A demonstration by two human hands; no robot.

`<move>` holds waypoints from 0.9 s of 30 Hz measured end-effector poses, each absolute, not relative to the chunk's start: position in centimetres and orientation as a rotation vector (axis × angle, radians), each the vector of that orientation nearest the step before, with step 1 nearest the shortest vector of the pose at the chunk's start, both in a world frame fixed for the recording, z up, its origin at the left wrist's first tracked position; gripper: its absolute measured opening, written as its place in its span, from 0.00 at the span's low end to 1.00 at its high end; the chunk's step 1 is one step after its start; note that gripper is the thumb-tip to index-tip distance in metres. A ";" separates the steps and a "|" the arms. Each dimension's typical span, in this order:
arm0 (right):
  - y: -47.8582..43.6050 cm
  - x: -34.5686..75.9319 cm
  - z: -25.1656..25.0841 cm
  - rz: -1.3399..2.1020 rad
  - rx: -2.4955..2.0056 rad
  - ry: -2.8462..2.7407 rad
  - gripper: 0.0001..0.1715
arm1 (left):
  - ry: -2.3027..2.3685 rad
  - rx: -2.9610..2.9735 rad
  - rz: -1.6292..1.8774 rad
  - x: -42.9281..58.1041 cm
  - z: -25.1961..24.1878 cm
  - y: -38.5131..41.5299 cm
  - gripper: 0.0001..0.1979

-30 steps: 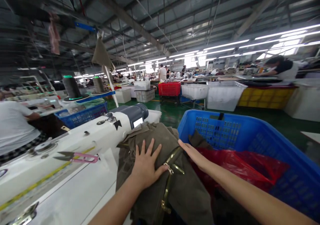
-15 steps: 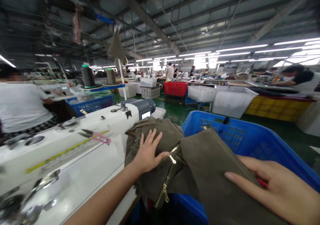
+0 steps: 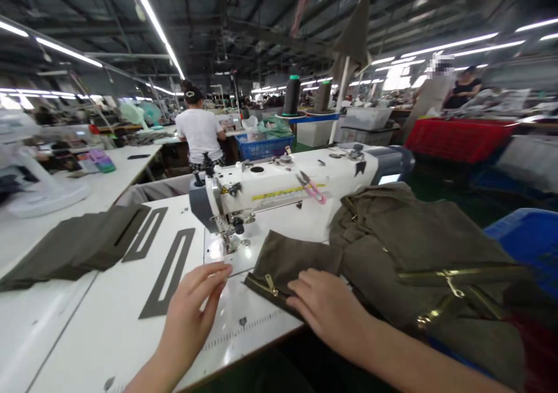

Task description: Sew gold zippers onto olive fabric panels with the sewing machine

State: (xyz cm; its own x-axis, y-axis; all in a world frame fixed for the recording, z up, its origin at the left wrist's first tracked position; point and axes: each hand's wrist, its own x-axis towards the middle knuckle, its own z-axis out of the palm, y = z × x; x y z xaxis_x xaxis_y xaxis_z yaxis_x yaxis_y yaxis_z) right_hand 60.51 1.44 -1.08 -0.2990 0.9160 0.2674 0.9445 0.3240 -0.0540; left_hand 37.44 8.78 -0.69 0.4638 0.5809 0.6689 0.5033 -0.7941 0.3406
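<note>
An olive fabric piece with a gold zipper (image 3: 296,256) lies on the white sewing table, right of the machine's needle area. My right hand (image 3: 329,308) rests on it with curled fingers at its near edge. My left hand (image 3: 194,306) is just in front of the presser foot (image 3: 226,243), thumb and fingertips pinched together; anything between them is too small to make out. The white sewing machine (image 3: 279,189) stands behind both hands. To the right, a heap of olive zippered pieces (image 3: 427,236) hangs over the table edge.
Grey slotted templates (image 3: 172,274) lie left of my left hand, beside a stack of olive panels (image 3: 82,242). Pink-handled thread snips (image 3: 313,188) rest on the machine. A blue basket (image 3: 523,236) is at right. A person in a white shirt (image 3: 198,128) sits ahead.
The view has swung left. My left hand has left the heap and is near the needle. My right hand has moved from a panel over the blue basket to the zippered piece on the table.
</note>
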 end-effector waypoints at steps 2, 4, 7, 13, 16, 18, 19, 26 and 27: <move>1.6 61.8 -0.6 -0.108 -1.726 -2.219 0.10 | 0.873 2.723 1.092 36.8 -1.2 8.7 0.11; 1.4 62.4 -0.8 -0.056 -1.753 -2.133 0.08 | 0.750 2.790 0.975 37.8 -1.3 9.0 0.12; 0.6 61.7 -2.5 0.002 -1.782 -2.059 0.03 | 0.661 2.820 0.852 40.5 -1.4 9.8 0.13; 0.1 60.6 -5.5 -0.086 -1.714 -1.968 0.08 | 0.544 2.934 0.550 44.5 -2.1 10.2 0.09; 0.5 61.0 -5.7 -0.210 -1.637 -2.042 0.13 | 0.527 3.006 0.426 45.3 -2.1 9.7 0.06; 0.8 61.3 -5.0 -0.269 -1.575 -2.072 0.13 | 0.537 3.010 0.399 45.4 -1.4 9.0 0.05; 0.9 61.4 -4.3 -0.270 -1.537 -2.082 0.13 | 0.549 2.994 0.402 45.3 -0.8 8.6 0.05; 0.2 63.2 3.9 0.231 -1.552 -1.848 0.12 | 0.946 2.404 0.654 43.1 4.2 5.5 0.05; 0.0 63.5 5.0 0.339 -1.556 -1.788 0.16 | 0.995 2.227 0.704 42.8 4.6 5.2 0.07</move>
State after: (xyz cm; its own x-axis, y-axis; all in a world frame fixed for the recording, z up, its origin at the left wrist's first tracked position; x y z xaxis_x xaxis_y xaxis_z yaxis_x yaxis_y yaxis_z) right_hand 63.49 0.00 4.96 -0.0013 0.9375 0.3479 0.7449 0.2331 -0.6252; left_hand 42.84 5.24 4.58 0.5794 0.7843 0.2217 0.4700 -0.5438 0.6953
